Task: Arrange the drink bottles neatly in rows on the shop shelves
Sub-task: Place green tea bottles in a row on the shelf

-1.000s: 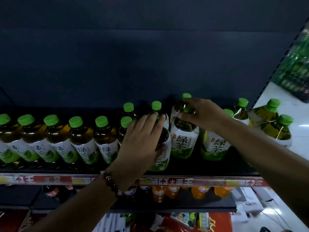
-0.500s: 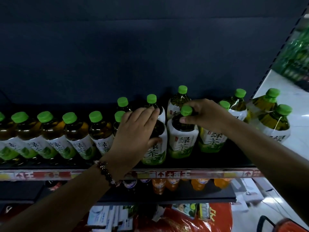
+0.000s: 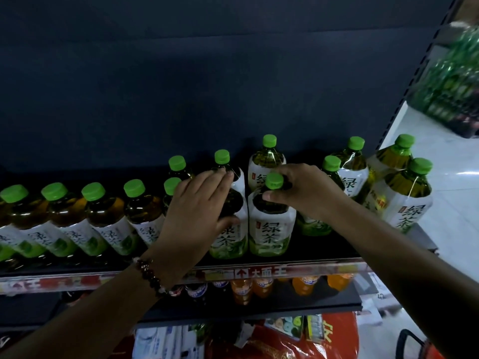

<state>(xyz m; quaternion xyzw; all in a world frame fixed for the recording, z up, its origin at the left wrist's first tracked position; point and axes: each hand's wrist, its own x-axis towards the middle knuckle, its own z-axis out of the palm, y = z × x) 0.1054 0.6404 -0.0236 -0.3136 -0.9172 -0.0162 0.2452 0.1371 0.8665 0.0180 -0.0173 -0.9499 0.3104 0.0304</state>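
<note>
Bottles being squared into rows on the shelf.

Row of green-tea bottles fills the left of frame; left hand curls round one front bottle at centre; right hand pinches the neck of the next bottle; next, I judge, nudge both flush with the row; orange drinks sit below.

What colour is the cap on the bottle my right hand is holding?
Bright green cap, seen in the head view.
</note>
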